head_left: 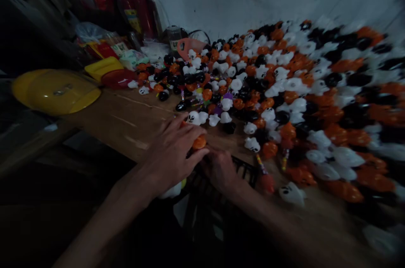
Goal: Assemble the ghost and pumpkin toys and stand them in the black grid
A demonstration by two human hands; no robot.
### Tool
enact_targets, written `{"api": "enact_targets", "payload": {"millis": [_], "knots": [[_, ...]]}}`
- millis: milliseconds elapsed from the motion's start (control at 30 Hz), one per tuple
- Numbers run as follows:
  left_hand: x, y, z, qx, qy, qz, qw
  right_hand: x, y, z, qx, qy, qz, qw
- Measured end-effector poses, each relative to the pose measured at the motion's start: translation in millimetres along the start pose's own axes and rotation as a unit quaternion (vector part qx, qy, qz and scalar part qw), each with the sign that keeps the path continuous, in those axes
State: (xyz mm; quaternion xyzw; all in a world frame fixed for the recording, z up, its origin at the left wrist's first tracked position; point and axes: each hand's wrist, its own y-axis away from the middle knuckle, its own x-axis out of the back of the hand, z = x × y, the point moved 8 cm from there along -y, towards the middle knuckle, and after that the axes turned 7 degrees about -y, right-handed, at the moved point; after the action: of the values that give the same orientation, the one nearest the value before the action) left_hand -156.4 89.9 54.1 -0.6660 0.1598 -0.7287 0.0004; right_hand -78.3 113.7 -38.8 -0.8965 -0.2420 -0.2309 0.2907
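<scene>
My left hand (pixel 171 152) is closed around a small orange plastic figure (pixel 199 142), with thumb and fingers on either side of it. Right against it, my right hand (pixel 223 169) has its fingers curled in; whatever they grip is hidden. Beyond my left fingertips lies a white ghost figure (pixel 193 118) with a dark printed face. A black slatted basket (pixel 245 170) shows under and behind my right hand. Below my left wrist is a white object (pixel 172 191), partly covered by the arm.
A large heap of white, orange and black plastic figures (pixel 294 74) covers the wooden table (pixel 117 112) from middle to right. At left sit a yellow helmet-like object (pixel 57 91) and a red-and-yellow item (pixel 110 72). A fire extinguisher (pixel 139 13) stands behind, by the wall.
</scene>
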Motion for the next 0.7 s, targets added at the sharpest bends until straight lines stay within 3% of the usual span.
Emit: {"api": "enact_targets", "payload": {"millis": [233,467,567,700], "knots": [[-4.1,3.7,-10.2,-0.003,0.014,0.028,1.0,-1.1,-2.1,-0.4,-0.001,0.021,0.013,1.0],[5.8,5.4,1.8,0.005,0.011,0.02,1.0,5.7,-4.3,-17.0,0.027,-0.034,-0.053,0.998],[9.0,5.3,1.6,0.01,0.03,0.021,0.999,34.7,-9.5,-9.7,0.011,0.083,-0.084,0.993],[27.6,8.0,8.8,0.008,0.034,0.069,0.997,95.0,-33.2,15.4,-0.065,0.251,-0.052,0.964]]}}
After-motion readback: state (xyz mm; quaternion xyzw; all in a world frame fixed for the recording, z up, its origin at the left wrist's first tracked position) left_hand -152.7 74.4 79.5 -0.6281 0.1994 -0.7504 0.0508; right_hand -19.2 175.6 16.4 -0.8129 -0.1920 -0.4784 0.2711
